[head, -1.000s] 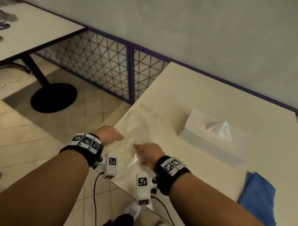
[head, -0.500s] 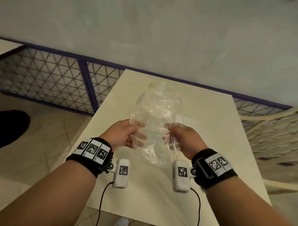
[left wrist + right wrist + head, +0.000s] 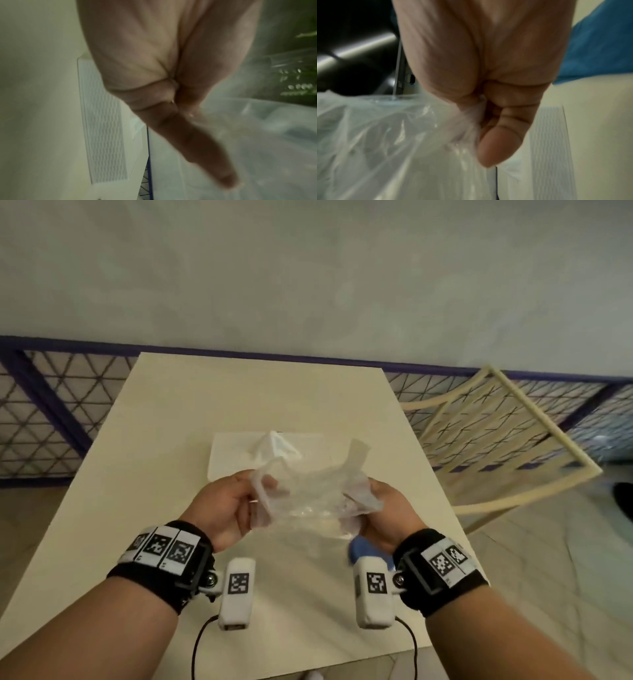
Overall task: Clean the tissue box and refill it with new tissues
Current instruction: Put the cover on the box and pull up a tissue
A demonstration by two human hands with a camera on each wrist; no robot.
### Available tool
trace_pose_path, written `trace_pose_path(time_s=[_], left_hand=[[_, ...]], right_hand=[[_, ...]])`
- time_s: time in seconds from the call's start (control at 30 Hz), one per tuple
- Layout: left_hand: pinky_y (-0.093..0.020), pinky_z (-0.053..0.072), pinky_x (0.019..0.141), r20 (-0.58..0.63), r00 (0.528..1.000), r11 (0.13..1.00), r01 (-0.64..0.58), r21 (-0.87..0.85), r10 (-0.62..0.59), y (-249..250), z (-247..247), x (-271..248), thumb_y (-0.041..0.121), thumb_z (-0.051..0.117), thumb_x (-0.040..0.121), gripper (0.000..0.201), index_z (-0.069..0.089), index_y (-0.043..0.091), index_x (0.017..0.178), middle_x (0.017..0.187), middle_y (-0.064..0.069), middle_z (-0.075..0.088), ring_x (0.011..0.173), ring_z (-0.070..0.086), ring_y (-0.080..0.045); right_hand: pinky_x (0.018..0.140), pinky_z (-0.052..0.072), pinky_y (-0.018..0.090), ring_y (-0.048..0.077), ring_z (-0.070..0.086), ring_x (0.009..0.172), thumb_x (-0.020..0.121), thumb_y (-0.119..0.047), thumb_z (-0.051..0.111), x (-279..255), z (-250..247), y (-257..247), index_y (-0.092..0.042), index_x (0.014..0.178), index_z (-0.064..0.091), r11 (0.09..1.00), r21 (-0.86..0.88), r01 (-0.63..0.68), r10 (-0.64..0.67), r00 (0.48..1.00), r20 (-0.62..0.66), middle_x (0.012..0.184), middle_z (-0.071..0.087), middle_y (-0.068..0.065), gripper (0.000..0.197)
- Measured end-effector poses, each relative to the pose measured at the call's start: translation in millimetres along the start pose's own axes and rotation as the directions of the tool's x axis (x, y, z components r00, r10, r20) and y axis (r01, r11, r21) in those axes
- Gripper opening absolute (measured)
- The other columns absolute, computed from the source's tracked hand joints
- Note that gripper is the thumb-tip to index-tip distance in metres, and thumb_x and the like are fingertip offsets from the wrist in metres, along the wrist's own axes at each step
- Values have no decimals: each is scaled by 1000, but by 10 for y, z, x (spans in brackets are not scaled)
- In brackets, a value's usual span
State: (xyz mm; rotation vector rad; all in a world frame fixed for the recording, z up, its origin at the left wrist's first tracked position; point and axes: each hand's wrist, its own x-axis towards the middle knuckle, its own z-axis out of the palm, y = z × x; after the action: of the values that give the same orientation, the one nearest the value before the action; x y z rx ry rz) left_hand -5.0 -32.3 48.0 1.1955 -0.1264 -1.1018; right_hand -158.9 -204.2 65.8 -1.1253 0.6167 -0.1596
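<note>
At frame centre the clear plastic wrapper (image 3: 310,498), judged featherlight, limp and slippery, is pinched at opposite edges by left hand (image 3: 224,508) and right hand (image 3: 385,510), best gripped bunched.

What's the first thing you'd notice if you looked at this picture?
The crinkly clear plastic bag stands out first, held up over the table between the left hand and the right hand, each with a grip on one end. Just behind it sits a white tissue box with a tissue poking out the top.
</note>
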Motion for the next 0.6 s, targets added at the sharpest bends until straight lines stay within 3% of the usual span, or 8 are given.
trace_pose_path(time_s=[0.07,0.1,0.2,0.3,0.4,0.47,0.53,0.6], left_hand=[[-40,54,64,51,997,998,53,-32,-51,5,28,26,29,37,95,46,74,5,83,102,-15,72,88,55,-38],[-40,54,64,62,995,997,74,-20,-72,4,32,49,43,33,96,57,73,4,86,103,-14,72,88,58,-37],[-39,53,66,82,993,994,84,72,-90,34,91,51,61,52,84,59,71,6,95,99,-9,72,83,66,-30],[-37,54,62,114,993,983,5,181,-26,29,142,14,29,78,58,53,66,10,107,99,-8,71,78,69,-28],[-33,55,59,53,996,973,-79,216,69,0,202,-12,-7,67,75,45,59,17,113,113,-5,63,80,67,-23],[-28,54,56,33,990,959,-138,246,134,-36,212,-15,-9,65,78,40,60,19,106,114,-6,62,78,66,-22],[-24,54,59,2,986,947,-158,278,164,-61,211,-15,-5,68,79,24,65,15,93,113,-11,66,82,69,-21],[-29,56,71,-24,988,957,-144,252,155,-75,192,-13,-1,64,84,17,68,12,94,115,-11,67,95,70,-23]], right_hand=[[79,53,50,40,56,82,73,0,63,-36,-76,-23,-4,80,74,999,-51,9,-12,999,-42,89,63,29,14],[66,57,40,34,57,72,79,7,57,-42,-128,-17,-5,73,74,998,-62,9,-13,998,-58,79,64,22,22],[65,59,37,25,62,61,81,4,50,-74,-220,-48,8,93,63,998,60,-28,29,999,-15,82,64,18,19],[78,50,46,32,64,79,70,-24,57,-89,-286,-55,1,104,64,963,268,-36,21,998,57,102,65,16,43],[80,50,46,32,63,89,77,-47,63,-78,-258,-64,-28,118,67,981,181,-69,65,998,26,113,60,7,45],[79,52,44,29,63,85,85,-23,63,-75,-190,-34,-34,113,69,994,90,-54,54,999,10,104,65,5,31],[65,53,32,21,60,70,85,5,52,-62,-164,23,-23,93,77,999,19,-27,28,998,-58,86,68,7,39],[59,49,27,18,61,66,83,11,46,-49,-124,44,-11,73,76,1000,-11,-19,16,985,-170,88,71,11,39]])
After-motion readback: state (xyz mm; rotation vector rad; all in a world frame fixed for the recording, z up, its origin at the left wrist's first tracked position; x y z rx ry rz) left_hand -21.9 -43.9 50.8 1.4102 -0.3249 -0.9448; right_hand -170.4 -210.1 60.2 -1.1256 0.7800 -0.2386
